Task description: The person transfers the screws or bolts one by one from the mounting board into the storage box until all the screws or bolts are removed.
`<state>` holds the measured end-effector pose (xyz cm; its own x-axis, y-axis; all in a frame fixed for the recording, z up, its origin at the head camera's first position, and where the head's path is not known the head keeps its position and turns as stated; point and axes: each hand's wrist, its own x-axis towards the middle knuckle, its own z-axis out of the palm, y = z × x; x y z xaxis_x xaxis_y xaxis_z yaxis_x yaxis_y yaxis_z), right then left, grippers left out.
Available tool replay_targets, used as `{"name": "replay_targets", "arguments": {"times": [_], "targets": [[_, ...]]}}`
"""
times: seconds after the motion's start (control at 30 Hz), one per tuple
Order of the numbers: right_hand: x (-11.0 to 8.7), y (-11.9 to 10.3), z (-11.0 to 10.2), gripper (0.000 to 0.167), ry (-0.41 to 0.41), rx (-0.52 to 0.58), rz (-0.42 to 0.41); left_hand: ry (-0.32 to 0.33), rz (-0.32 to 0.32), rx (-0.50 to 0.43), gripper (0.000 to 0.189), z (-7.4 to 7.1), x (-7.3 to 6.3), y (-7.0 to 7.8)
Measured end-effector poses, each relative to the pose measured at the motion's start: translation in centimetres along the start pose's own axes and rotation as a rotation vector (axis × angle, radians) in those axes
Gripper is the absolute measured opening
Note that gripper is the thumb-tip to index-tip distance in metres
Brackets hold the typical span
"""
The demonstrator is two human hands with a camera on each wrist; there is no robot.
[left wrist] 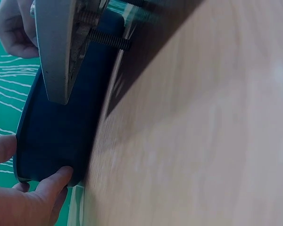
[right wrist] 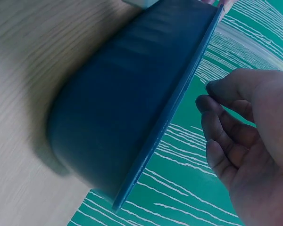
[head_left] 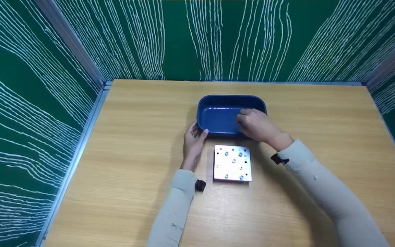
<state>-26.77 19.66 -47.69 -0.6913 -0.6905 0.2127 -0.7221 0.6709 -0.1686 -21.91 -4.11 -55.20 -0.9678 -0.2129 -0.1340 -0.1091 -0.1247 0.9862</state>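
Observation:
A blue rectangular plastic bin [head_left: 218, 120] stands on the table. My left hand [head_left: 193, 145] grips its near left corner, with the thumb at the rim and the fingers along the left side. Over the bin's right part is my right hand [head_left: 257, 125], its fingers curled and the thumb tip close to the index fingertip. Nothing shows between those fingertips in the right wrist view, where the hand [right wrist: 254, 136] is beside the bin's rim. Nearer to me, between the forearms, lies a square metal plate [head_left: 232, 168] with several screws and holes; screw shanks [left wrist: 108, 39] jut from its underside.
The bin and plate are on a wooden table [head_left: 132, 144]. Green panels [head_left: 177, 41] with white wavy lines enclose the back and sides, joined by metal frame bars [head_left: 77, 41]. A small black device [head_left: 200, 185] is at the left wrist.

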Motion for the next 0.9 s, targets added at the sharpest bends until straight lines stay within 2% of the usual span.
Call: {"name": "replay_targets", "arguments": {"times": [0.17, 0.5, 0.73, 0.9], "targets": [[-0.3, -0.6, 0.1, 0.011, 0.003, -0.001, -0.003, 0.007, -0.017, 0.023, 0.063, 0.0, 0.0, 0.0], [-0.6, -1.7, 0.4, 0.015, -0.013, 0.010, 0.018, 0.014, -0.047, 0.002, 0.065, 0.1, -0.1, 0.0], [-0.9, -2.3, 0.7, 0.009, 0.035, 0.031, -0.024, 0.007, 0.006, 0.020, 0.061, 0.1, 0.0, -0.2], [-1.2, -2.7, 1.0, 0.009, 0.037, 0.037, -0.032, 0.006, 0.009, 0.011, 0.062, 0.1, 0.0, -0.2]]}}
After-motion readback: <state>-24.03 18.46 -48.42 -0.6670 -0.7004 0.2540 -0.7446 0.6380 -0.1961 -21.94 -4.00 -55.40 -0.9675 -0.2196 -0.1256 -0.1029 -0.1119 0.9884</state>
